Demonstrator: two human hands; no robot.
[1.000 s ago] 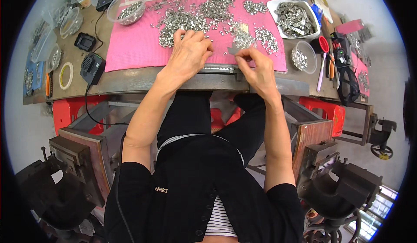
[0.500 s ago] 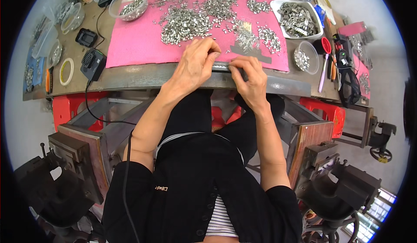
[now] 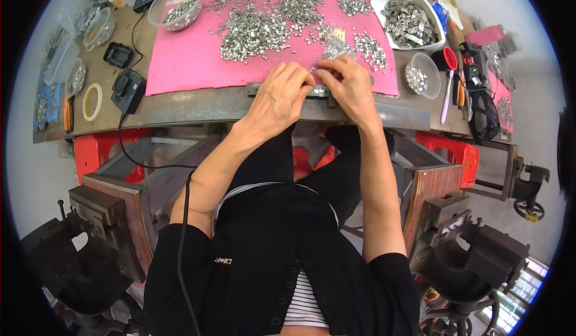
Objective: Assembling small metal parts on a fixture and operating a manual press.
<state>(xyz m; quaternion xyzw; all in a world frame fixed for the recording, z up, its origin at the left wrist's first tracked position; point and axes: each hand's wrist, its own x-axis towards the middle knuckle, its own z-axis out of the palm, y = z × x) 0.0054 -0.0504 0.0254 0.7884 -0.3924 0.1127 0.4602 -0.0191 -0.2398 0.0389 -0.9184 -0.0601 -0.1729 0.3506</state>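
Note:
My left hand (image 3: 281,96) lies over a narrow dark metal bar (image 3: 254,88) at the table's front edge. Its fingers are curled together, and whatever they grip is hidden. Small shiny metal pieces (image 3: 320,92) sit on the bar between my hands. My right hand (image 3: 351,88) is closed in a pinch above the bar's right part, fingertips beside a tiny thin pin (image 3: 312,70). I cannot make out what is in that pinch. Behind it lie a pile of thin metal pins (image 3: 337,49) and a large heap of small silver metal pieces (image 3: 255,36).
A pink mat (image 3: 180,72) covers the middle of the table. On the right stand a white tray (image 3: 376,6) of metal parts, a clear tub (image 3: 433,75) and a red cup (image 3: 444,59). A black charger (image 3: 127,90) and tape roll (image 3: 91,102) lie left. Below hangs a black cable (image 3: 157,168).
My right hand has risen slightly away from me toward the pins. My left hand has shifted a little right and nearer me, uncovering the bar's left end.

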